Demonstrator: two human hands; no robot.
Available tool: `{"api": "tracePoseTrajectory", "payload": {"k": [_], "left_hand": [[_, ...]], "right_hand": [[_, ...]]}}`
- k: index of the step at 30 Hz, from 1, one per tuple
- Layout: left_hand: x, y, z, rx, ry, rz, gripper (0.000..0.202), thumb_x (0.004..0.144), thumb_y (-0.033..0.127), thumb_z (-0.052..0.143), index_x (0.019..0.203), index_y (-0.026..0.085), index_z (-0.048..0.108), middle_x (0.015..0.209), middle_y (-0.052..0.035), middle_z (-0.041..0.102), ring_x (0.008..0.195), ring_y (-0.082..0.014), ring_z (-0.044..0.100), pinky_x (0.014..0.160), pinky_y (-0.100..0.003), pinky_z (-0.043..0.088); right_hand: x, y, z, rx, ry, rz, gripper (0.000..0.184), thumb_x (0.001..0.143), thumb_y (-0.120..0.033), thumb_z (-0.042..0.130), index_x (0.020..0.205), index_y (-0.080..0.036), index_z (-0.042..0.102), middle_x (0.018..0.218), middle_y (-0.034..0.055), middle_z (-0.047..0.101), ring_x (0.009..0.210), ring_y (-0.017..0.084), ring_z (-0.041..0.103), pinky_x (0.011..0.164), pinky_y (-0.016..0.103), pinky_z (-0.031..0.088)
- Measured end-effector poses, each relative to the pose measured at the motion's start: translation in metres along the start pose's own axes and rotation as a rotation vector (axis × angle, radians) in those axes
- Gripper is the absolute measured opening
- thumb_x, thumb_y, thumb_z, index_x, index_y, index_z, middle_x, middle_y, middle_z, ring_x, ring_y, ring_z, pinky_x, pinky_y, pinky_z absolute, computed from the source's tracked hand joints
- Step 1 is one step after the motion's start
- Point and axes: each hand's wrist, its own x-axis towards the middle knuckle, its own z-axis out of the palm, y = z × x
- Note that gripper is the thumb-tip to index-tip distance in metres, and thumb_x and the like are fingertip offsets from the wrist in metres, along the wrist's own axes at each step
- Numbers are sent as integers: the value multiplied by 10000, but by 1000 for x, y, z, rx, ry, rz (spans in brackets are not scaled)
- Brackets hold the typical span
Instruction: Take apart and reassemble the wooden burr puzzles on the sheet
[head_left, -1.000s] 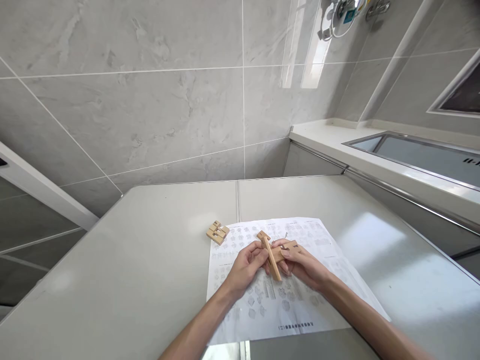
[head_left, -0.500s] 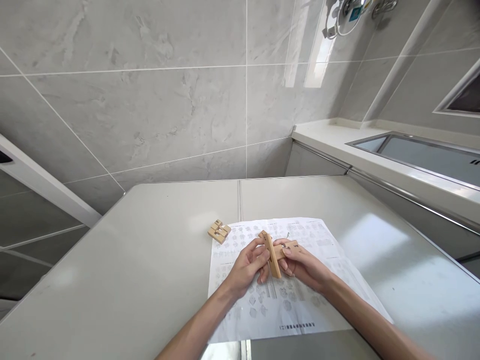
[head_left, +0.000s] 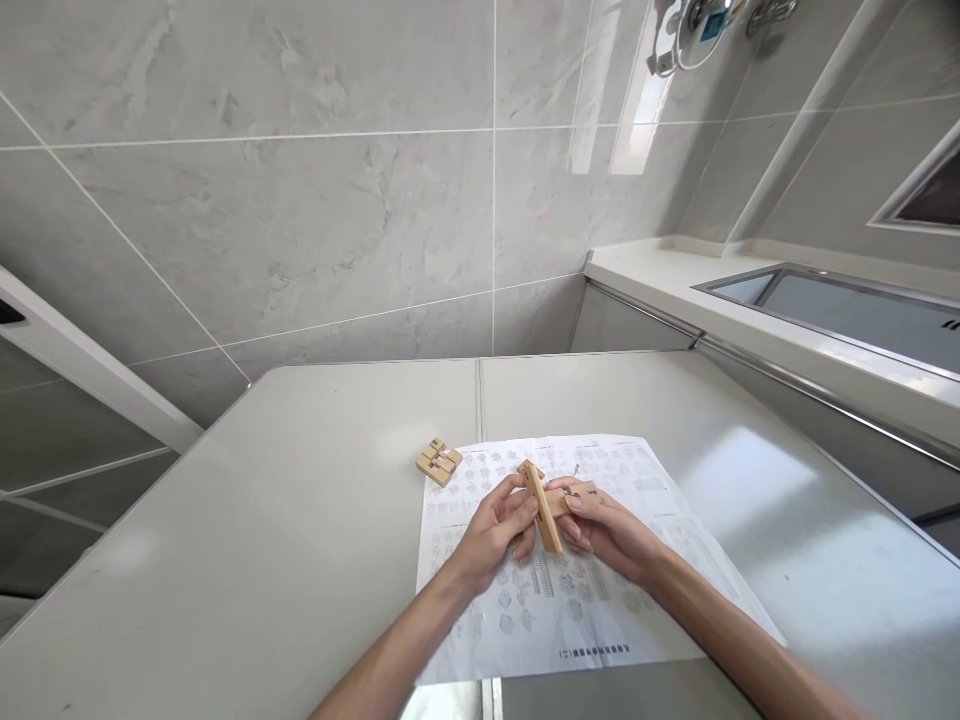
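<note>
Several wooden puzzle pieces are joined crosswise between my two hands, above a printed sheet. My left hand is closed on the upright piece, its thumb against the near face. On the other side, my right hand pinches a notched piece with dark marks that sticks out to the right. Part of the joint is hidden behind the fingers. More notched wooden pieces lie together at the sheet's upper left corner.
The sheet rests on a pale table with a seam down its middle. A grey tiled wall stands behind. At the right, a white counter holds a metal-rimmed sink.
The upright wooden piece has turned slightly in my hands, showing more of its narrow edge. Both hands stay in nearly the same place, and the loose pieces have not moved.
</note>
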Motion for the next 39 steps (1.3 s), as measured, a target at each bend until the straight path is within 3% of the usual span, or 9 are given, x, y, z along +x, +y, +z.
{"api": "tracePoseTrajectory", "payload": {"k": [6,16,28,32,35,37,39], "left_hand": [[-1,1,0,-17,-26,-24,418,948,491,773,1196,206,594,683,97,458,465,-38,332,484,-195,397],[2,-6,0,-26,-25,30,384,957,473,769,1143,187,593,745,62,539,474,-40,422,510,-220,449],[0,3,0,-60,9,35,403,929,479,795,1171,208,621,727,68,517,472,-42,359,502,-219,432],[-1,14,-1,-52,144,69,418,880,519,823,1077,204,631,661,82,495,452,-44,331,492,-221,423],[0,17,-2,88,292,82,419,881,548,797,1048,207,622,654,80,506,458,-66,413,503,-230,442],[1,14,-2,212,368,97,411,897,556,761,1063,211,612,721,63,567,467,-72,459,503,-234,441],[2,10,-2,329,417,102,421,924,557,712,1153,225,590,786,49,620,475,-80,491,502,-236,432]], "right_hand": [[-1,-1,-1,13,7,29,273,1007,-386,719,1208,-202,706,594,-60,468,499,97,293,513,269,220],[-1,-2,-2,17,35,22,221,995,-395,722,1135,-224,708,569,-62,463,485,107,290,519,288,210],[1,-3,-2,5,99,-10,258,982,-416,719,1119,-197,735,546,-55,454,488,120,283,520,293,231],[2,-11,-8,11,202,-112,253,962,-391,721,1066,-164,760,526,-73,386,481,107,214,499,289,225],[4,-15,-11,-21,318,-148,242,947,-410,764,1020,-180,746,547,-80,364,496,103,215,486,273,237],[6,-15,-13,-51,401,-147,305,918,-456,813,818,-199,681,555,-82,332,501,101,227,474,268,244],[6,-13,-14,-106,480,-140,509,894,-527,830,637,-226,510,570,-78,305,508,105,241,466,275,249]]}}
